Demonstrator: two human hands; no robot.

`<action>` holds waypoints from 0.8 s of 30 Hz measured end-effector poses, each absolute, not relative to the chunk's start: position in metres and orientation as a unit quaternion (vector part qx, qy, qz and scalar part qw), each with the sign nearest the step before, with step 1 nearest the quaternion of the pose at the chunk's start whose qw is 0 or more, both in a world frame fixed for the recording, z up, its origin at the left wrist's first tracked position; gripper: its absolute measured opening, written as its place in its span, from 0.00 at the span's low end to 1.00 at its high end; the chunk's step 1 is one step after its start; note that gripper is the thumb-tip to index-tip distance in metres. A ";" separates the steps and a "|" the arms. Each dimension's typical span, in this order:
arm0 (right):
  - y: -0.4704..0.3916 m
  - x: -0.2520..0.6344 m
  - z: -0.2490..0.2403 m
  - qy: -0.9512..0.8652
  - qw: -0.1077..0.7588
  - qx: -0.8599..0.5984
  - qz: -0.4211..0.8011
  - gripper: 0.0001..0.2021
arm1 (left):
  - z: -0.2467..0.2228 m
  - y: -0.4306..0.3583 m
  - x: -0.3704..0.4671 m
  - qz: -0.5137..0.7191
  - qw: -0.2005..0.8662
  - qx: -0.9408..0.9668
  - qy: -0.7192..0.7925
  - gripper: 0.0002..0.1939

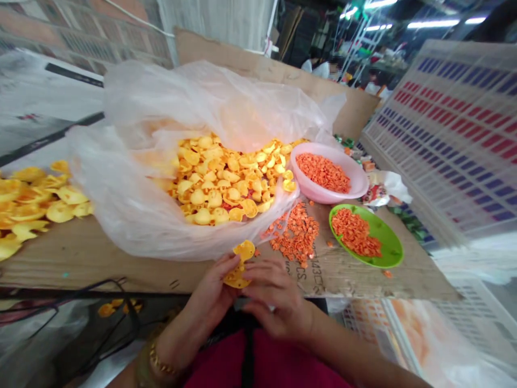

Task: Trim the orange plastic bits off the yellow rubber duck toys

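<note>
My left hand [212,293] and my right hand [274,296] meet at the near edge of the cardboard-covered table [100,253]. Between the fingertips of both hands is a yellow plastic piece [241,264]. Just beyond it lies a clear plastic bag [133,178], open, with a heap of yellow plastic pieces [222,180] inside. Small orange pieces [297,231] lie loose on the cardboard right of my hands.
A pink bowl [355,172] and a green plate [390,242] hold more orange pieces at the right. Another pile of yellow pieces [32,202] lies at the left. A large printed sheet [456,124] leans at the right. Dark cables [81,302] run below the table edge.
</note>
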State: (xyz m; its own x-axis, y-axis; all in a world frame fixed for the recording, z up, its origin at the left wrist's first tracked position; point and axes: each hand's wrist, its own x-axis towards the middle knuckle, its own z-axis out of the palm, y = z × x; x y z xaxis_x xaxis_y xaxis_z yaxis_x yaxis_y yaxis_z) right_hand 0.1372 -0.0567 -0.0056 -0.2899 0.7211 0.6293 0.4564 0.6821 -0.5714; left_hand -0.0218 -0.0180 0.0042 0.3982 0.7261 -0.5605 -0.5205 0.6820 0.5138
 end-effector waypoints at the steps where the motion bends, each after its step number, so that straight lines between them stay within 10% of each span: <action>1: -0.052 0.149 -0.012 -0.759 0.466 -0.433 0.135 0.07 | 0.000 -0.017 -0.020 0.373 0.795 0.163 0.449 0.14; 5: -0.011 0.189 -0.039 -0.632 0.350 -0.684 0.097 0.09 | -0.018 -0.020 -0.029 0.364 0.562 0.467 0.578 0.16; 11: -0.004 0.196 -0.044 -0.732 0.165 -0.653 0.101 0.06 | -0.040 -0.019 -0.054 0.282 0.060 0.861 0.420 0.20; 24: 0.010 0.165 -0.029 -0.746 0.062 -0.657 0.090 0.09 | -0.052 -0.045 -0.067 0.235 0.008 0.835 0.497 0.22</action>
